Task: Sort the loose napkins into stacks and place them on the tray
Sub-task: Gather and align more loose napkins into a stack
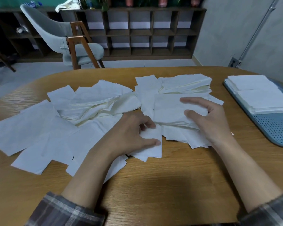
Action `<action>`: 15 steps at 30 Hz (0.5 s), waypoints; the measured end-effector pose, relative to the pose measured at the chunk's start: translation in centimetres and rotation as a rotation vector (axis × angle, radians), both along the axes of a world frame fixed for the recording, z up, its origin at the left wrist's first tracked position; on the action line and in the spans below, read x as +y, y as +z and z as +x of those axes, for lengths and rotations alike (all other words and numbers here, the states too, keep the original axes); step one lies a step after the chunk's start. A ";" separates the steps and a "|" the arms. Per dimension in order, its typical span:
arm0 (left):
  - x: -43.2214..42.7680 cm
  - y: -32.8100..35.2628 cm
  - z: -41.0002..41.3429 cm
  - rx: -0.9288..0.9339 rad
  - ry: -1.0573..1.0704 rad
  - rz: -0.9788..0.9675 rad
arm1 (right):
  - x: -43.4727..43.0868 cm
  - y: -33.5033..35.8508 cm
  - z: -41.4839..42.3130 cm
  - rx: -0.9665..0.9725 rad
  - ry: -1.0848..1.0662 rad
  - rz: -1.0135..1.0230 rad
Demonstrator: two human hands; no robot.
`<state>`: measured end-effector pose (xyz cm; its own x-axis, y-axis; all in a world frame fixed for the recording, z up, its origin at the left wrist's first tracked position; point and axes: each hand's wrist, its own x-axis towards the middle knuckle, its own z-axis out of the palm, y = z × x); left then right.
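Resting on a wooden table [153,185], both bare hands work at a wide spread of loose white napkins [39,136]; the left hand [131,132] lies palm-down near the middle of the spread, its thumb and curled fingers pinching the corner of a single napkin [151,144] that lies flat at the near edge of the pile; the right hand [209,118] sits just to the right of that napkin, its fingers and thumb curved around the right-hand edge of a small stack of napkins [170,108], grasping it from the side while the stack lies on other sheets; beyond that stack, farther from the person, a thicker, roughly squared pile [186,84] sits on the table; to the left of the single napkin the sheets lie scattered and overlapping, some fanned, some flat against the wood; a blue perforated tray [274,129] lies well to the right of the spread, near the table's right edge, and two neat stacks of sorted napkins [258,93] lie side by side on its far part, its near part bare; plaid sleeves [64,212] cover both forearms at the bottom; past the table's far edge stand a grey chair [55,35] with wooden legs and a dark cubby shelf [137,31] against the wall.
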<state>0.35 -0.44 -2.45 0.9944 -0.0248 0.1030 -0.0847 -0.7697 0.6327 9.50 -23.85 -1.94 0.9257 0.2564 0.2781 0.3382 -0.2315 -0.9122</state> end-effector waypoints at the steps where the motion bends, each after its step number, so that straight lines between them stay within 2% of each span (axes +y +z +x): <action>1: -0.1 0.0 0.1 0.000 -0.008 -0.039 | 0.0 0.0 0.0 -0.002 -0.001 0.005; 3: -0.3 -0.1 0.1 -0.014 -0.028 -0.060 | -0.1 0.1 0.1 -0.002 0.001 0.014; 7: 0.3 -0.2 0.1 -0.051 -0.012 0.073 | 0.0 0.1 -0.1 -0.019 0.014 0.030; 12: 0.6 -0.1 0.1 0.014 0.042 0.033 | 0.0 0.2 -0.2 -0.044 0.021 0.036; 15: 0.3 0.1 0.0 0.024 0.042 -0.071 | 0.0 0.1 -0.2 -0.049 0.028 0.030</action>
<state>0.38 -0.09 -2.31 0.9966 0.0231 0.0796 -0.0381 -0.7257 0.6870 9.29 -23.85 -1.82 0.9034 0.2726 0.3311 0.3886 -0.1937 -0.9008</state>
